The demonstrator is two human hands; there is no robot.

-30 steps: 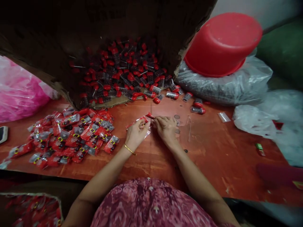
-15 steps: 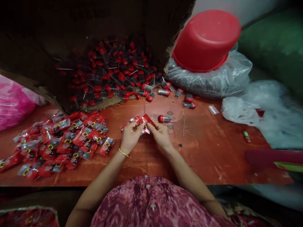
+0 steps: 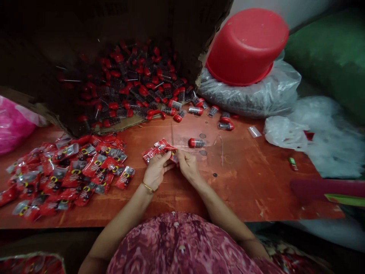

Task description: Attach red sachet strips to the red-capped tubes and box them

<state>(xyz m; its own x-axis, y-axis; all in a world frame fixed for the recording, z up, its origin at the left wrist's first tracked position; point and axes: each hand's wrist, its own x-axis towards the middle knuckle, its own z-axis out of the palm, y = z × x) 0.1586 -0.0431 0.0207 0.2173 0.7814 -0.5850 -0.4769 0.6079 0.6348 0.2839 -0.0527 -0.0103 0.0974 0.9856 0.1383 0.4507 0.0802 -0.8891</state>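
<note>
My left hand [image 3: 156, 170] and my right hand [image 3: 188, 166] meet over the middle of the table, both pinching one small red plastic packet [image 3: 173, 155]. Fingers cover much of it. Under and just beyond my left fingertips lie more flat red packets [image 3: 152, 152]. A clear tube with a red cap [image 3: 196, 143] rests on its side just past my right hand. To the left spreads a heap of red packets with clear ends [image 3: 76, 173], some showing dark contents.
A large cardboard box [image 3: 185, 42] lies open toward me, with many red-capped tubes [image 3: 142, 82] spilling out. At the back right, an upturned red tub [image 3: 248, 45] sits on a filled clear bag [image 3: 248, 99]. Crumpled plastic [image 3: 285, 133] and a small green-and-red item [image 3: 292, 164] lie rightward.
The packet between my hands has been tilted and lowered slightly, and my right fingers have curled in more. The flat packets beneath now show more. The whole view has shifted slightly.
</note>
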